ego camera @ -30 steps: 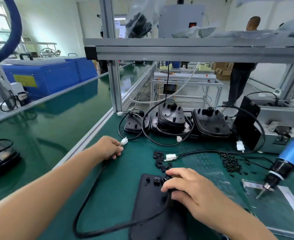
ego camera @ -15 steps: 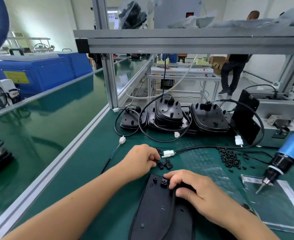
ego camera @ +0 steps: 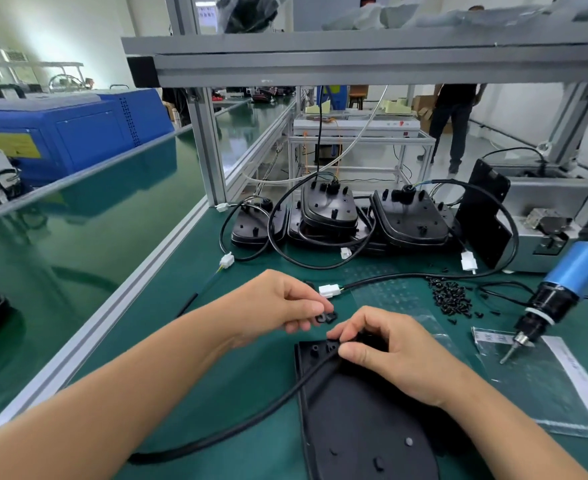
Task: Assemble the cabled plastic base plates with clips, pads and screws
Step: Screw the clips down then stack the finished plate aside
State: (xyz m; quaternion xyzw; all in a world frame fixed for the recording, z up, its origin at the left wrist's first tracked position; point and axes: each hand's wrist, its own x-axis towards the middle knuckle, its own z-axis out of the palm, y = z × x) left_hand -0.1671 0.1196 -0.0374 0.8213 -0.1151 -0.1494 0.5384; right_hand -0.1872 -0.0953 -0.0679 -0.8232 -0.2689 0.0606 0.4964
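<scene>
1. We pinch a small black clip (ego camera: 325, 318) in our left hand (ego camera: 278, 306); we judge it should seat squarely over the cable (ego camera: 251, 415) (no twisting).
2. Our right hand (ego camera: 386, 355) curls round the cable on the base plate (ego camera: 362, 427); the clip sits just beside those fingers (ego camera: 355, 355).

Base plate (ego camera: 362, 427) cut off below; right hand (ego camera: 389, 355) hides its top corner.

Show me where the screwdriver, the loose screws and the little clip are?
Electric screwdriver (ego camera: 576, 271), head view, blue body.
Screw pile (ego camera: 452, 299), head view, middle of heap.
Black clip (ego camera: 325, 318), head view, part showing below left fingers.
</scene>
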